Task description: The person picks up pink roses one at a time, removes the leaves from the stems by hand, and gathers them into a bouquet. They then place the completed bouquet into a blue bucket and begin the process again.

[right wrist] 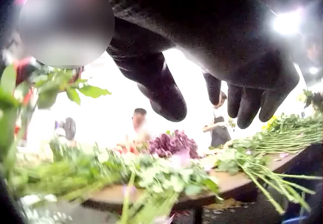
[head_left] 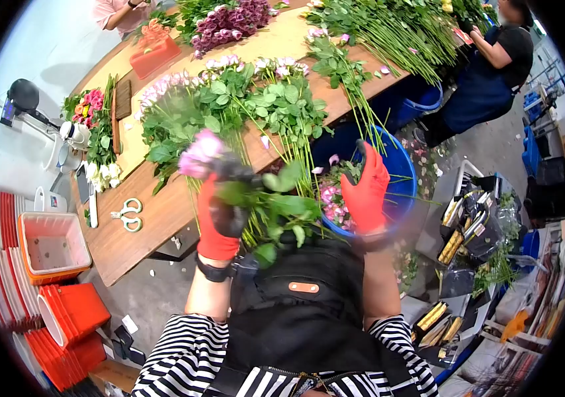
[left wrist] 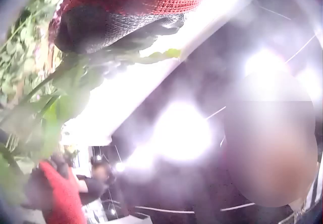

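Observation:
My left hand (head_left: 219,221), in a red glove with a dark palm, grips a leafy rose (head_left: 202,153) by its stem. The blurred pink-lilac bloom stands above the fist, and leaves spread rightward in front of the apron. Over a blue bucket (head_left: 415,178) is my right hand (head_left: 370,188), gloved alike, its thumb and fingers apart and nothing between them. Petals and pink blooms (head_left: 331,198) lie in that bucket. In the right wrist view the dark fingers (right wrist: 169,100) hang apart above the stems. Piled on the table just ahead are pale pink roses (head_left: 282,66) with long green stems.
Scissors (head_left: 127,215) lie on the wooden table (head_left: 133,248) at left, near white flowers (head_left: 102,175). Purple roses (head_left: 229,30) and an orange crate (head_left: 155,58) sit farther back. Orange bins (head_left: 74,314) stand at left. Another person (head_left: 494,79) works at right.

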Demonstrator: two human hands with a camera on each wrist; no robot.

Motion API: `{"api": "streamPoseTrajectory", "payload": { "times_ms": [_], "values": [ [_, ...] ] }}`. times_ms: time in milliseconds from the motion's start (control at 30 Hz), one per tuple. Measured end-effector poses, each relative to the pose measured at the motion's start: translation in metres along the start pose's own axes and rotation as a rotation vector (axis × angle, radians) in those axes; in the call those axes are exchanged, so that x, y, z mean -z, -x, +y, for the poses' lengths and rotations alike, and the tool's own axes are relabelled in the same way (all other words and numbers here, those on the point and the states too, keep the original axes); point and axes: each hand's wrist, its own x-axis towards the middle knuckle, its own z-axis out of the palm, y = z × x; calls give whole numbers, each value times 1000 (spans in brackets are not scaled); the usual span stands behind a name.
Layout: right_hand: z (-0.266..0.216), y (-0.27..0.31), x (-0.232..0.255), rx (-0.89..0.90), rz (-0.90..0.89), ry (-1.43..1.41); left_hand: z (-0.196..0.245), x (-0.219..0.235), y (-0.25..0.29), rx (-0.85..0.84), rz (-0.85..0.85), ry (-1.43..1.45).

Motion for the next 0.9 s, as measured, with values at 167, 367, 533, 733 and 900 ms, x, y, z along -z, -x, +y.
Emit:
{"api": "streamPoseTrajectory", "payload": {
  "times_ms": [167,367,533,733,900],
  "values": [
    [-3,15,-63,71,-353,-56,19,3,5,-106,340,-309],
    [-18,14,-122,413,-407,409,16,-8,-2,-44,606,-389],
    [-9,-8,-123,47,-166,-23,31,-12,-2,-45,563,-541],
    [-21,0,-36,4,-156,-263,35,27,-19,-106,418,-403],
    [18,62,4,102,-157,-255,43,71,-48,-154,357,-123]
  ]
}}
